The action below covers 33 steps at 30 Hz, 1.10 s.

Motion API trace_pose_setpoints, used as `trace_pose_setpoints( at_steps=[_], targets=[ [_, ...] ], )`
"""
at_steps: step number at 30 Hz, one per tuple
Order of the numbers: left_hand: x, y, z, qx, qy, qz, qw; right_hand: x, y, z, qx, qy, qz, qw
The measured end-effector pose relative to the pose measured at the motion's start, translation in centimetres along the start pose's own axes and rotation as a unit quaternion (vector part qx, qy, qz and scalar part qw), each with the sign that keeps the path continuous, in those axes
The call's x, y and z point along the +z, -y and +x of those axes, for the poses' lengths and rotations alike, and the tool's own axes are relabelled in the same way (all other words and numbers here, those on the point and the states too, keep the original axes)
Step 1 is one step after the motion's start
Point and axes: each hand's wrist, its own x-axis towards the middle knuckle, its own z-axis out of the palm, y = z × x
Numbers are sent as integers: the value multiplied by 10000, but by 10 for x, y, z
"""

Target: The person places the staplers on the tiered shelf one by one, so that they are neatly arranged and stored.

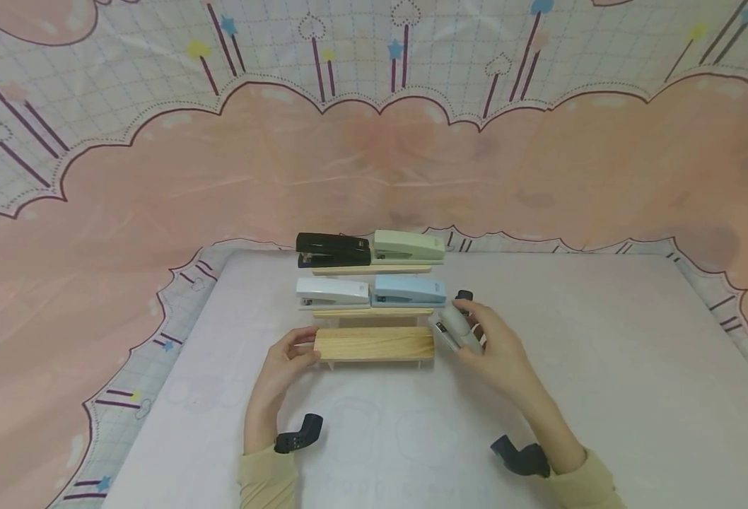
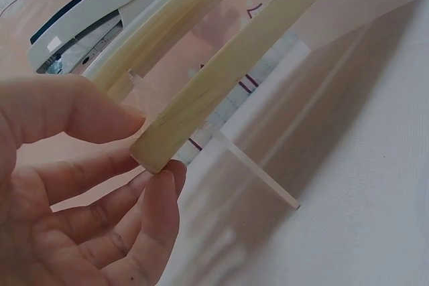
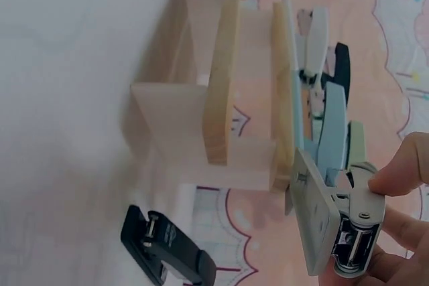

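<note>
My left hand [image 1: 288, 353] pinches the left end of the lowest wooden shelf board [image 1: 374, 344], thumb on one face and fingertips at the other in the left wrist view. That board has nothing on it. With my right hand [image 1: 495, 350] I grip a grey stapler [image 3: 315, 212], tilted, beside the right end of the shelf stand. On the middle board sit a white stapler [image 1: 332, 291] and a light blue stapler [image 1: 408, 290]. The top board carries a black stapler [image 1: 332, 249] and a pale green stapler [image 1: 408, 245].
Another black stapler [image 3: 171, 242] stands on the white table [image 1: 635, 389], right of the stand and partly behind my right hand in the head view. Translucent supports [image 3: 171, 108] hold up the boards. A patterned pink cloth [image 1: 374, 170] hangs behind the table.
</note>
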Motion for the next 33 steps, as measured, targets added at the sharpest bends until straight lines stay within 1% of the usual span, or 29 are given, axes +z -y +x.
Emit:
trace_pose_setpoints(
  at_steps=[4, 9, 17, 22, 27, 33],
  targets=[
    [0, 0, -1, 16, 23, 4, 10000, 4, 6, 0, -113, 36, -30, 9999],
    [0, -1, -1, 42, 37, 54, 10000, 9, 14, 1, -109, 139, 66, 9998],
    [-2, -1, -2, 30, 68, -13, 10000, 24, 26, 10, -239, 353, 269, 9987],
    [-2, 0, -2, 35, 73, -8, 10000, 32, 34, 14, -443, 541, 323, 9970],
    [-2, 0, -2, 65, 112, 10, 9999, 41, 39, 19, -637, 716, 237, 9951],
    [-3, -1, -3, 73, 181, 0, 9998, 53, 40, 27, -1064, 778, 177, 9911]
  ],
)
